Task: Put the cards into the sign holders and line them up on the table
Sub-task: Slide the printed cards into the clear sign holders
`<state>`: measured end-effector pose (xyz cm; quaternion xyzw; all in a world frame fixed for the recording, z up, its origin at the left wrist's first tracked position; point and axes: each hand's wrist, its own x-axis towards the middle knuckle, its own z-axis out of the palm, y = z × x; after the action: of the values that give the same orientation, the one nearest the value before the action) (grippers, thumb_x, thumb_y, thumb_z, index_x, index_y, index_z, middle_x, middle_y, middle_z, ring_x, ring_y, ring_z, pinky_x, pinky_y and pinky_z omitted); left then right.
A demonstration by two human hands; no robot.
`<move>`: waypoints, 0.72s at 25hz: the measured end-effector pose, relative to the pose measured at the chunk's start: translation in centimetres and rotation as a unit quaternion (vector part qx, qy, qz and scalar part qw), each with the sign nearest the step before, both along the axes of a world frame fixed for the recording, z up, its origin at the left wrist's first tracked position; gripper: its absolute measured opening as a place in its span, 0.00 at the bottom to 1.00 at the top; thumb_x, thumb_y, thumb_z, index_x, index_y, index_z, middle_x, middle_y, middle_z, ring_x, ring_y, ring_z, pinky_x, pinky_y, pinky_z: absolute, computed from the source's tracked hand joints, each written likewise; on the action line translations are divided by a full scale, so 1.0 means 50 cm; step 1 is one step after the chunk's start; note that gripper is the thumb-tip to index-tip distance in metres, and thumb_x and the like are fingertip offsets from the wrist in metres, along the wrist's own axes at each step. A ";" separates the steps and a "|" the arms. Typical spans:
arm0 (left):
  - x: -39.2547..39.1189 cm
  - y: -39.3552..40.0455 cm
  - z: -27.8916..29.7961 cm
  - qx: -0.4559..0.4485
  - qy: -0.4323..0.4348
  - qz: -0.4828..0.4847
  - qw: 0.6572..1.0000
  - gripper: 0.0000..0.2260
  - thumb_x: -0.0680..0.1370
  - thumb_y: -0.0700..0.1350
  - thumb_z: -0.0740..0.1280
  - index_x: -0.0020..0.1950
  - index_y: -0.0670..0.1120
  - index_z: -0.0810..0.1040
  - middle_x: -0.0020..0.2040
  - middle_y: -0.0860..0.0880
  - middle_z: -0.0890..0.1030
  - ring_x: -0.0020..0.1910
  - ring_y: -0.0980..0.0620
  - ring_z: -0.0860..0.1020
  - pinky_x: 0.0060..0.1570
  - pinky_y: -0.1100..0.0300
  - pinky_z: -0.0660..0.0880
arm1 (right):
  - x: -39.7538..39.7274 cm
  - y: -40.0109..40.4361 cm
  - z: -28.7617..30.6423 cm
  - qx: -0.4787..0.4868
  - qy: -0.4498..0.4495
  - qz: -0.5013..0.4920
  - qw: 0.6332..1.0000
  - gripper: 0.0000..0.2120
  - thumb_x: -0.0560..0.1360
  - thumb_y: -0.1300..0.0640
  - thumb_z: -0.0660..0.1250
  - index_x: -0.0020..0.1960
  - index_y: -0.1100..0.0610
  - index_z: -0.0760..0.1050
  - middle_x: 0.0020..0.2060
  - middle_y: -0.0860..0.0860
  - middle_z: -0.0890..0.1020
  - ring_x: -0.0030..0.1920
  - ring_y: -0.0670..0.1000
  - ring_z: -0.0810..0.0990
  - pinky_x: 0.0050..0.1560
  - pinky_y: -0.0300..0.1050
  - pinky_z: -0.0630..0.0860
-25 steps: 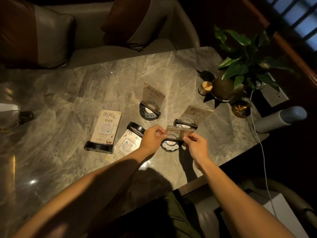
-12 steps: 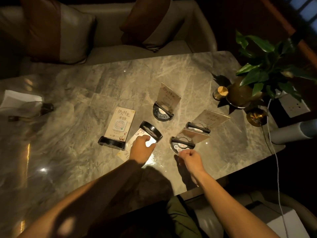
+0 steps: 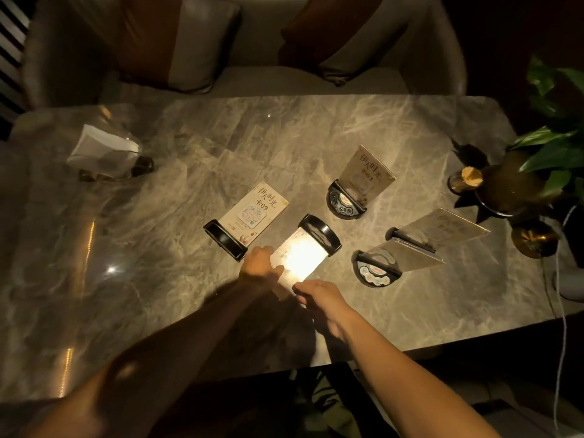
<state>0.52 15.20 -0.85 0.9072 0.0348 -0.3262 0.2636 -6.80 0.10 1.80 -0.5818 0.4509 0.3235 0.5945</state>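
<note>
Several black-based acrylic sign holders lie or stand on the marble table [image 3: 158, 248]. One lying holder [image 3: 303, 251] glares under the light; my left hand [image 3: 259, 263] rests on its left edge and my right hand [image 3: 319, 295] pinches its near end. A second lying holder with a printed "09" card [image 3: 252, 213] is just left of it. Three holders with cards stand to the right: one at the back [image 3: 357, 191], one near the front [image 3: 382, 268], one behind that [image 3: 433, 232].
A potted plant [image 3: 518, 181] with small brass ornaments stands at the right edge, a white cable [image 3: 559, 311] trailing off the table. A clear glass object with white paper [image 3: 104, 153] sits far left. A sofa with cushions lies beyond the table.
Both hands let go of the front standing holder and moved left to the lying holder. The view swung left.
</note>
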 end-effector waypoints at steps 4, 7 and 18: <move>-0.007 -0.019 0.007 -0.032 0.024 0.070 0.997 0.15 0.77 0.48 0.71 0.60 0.44 0.78 0.57 0.46 0.81 0.57 0.44 0.80 0.55 0.55 0.77 | -0.006 -0.001 0.004 -0.002 -0.026 -0.035 0.999 0.14 0.74 0.57 0.72 0.56 0.60 0.75 0.54 0.59 0.84 0.50 0.55 0.83 0.40 0.47 0.79; 0.005 -0.032 0.020 -0.121 0.077 0.107 0.984 0.09 0.77 0.44 0.73 0.52 0.40 0.83 0.50 0.44 0.86 0.48 0.46 0.83 0.44 0.57 0.79 | -0.008 -0.033 0.027 0.005 -0.084 -0.136 0.987 0.11 0.78 0.66 0.68 0.57 0.60 0.68 0.54 0.60 0.85 0.50 0.58 0.87 0.40 0.50 0.85; 0.069 -0.107 0.135 -0.301 0.146 0.172 0.927 0.19 0.75 0.55 0.73 0.50 0.38 0.84 0.36 0.45 0.84 0.31 0.53 0.78 0.35 0.60 0.76 | 0.190 -0.124 0.191 -0.226 -0.191 -0.026 0.955 0.06 0.76 0.59 0.69 0.40 0.59 0.78 0.42 0.63 0.87 0.41 0.63 0.88 0.45 0.59 0.86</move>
<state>3.99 9.83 5.88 0.7075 0.1288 -0.3999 0.5683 2.68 -6.09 11.34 -0.7401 0.4053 0.0801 0.5306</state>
